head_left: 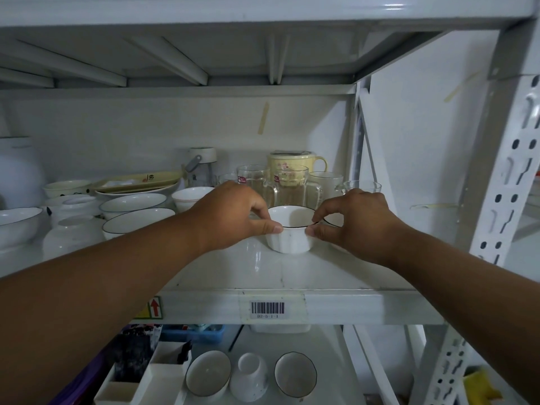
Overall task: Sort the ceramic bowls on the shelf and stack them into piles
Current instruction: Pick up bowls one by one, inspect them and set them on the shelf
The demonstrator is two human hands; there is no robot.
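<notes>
Your left hand [233, 211] and right hand [350, 220] both pinch the rim of the small fluted white bowl [292, 232], thumb outside and fingers curled over the dark-lined edge from opposite sides. The two-sided grip reads as a steadying hold — likely to lift or set the bowl level without tipping it. The bowl stands upright on the shelf board [292, 276], near its front edge, above the barcode label [267, 307].

Just right of the bowl, partly hidden under your right hand, lies another dark-rimmed bowl [334, 219]; whether the two touch cannot be told. Directly behind the bowl stand glass mugs [289, 185] and a yellow lidded mug [292, 162] — close enough that a backward push risks a knock.

Well left of the bowl, two shallow dark-rimmed dishes [137, 219] lie overlapped, with a small white bowl [190, 197] behind them and assorted plates farther left. These appear not yet sorted into piles.

Below the bowl, on the lower shelf, sit more bowls [295, 374]. The upright post [502, 185] bounds movement to the right.
</notes>
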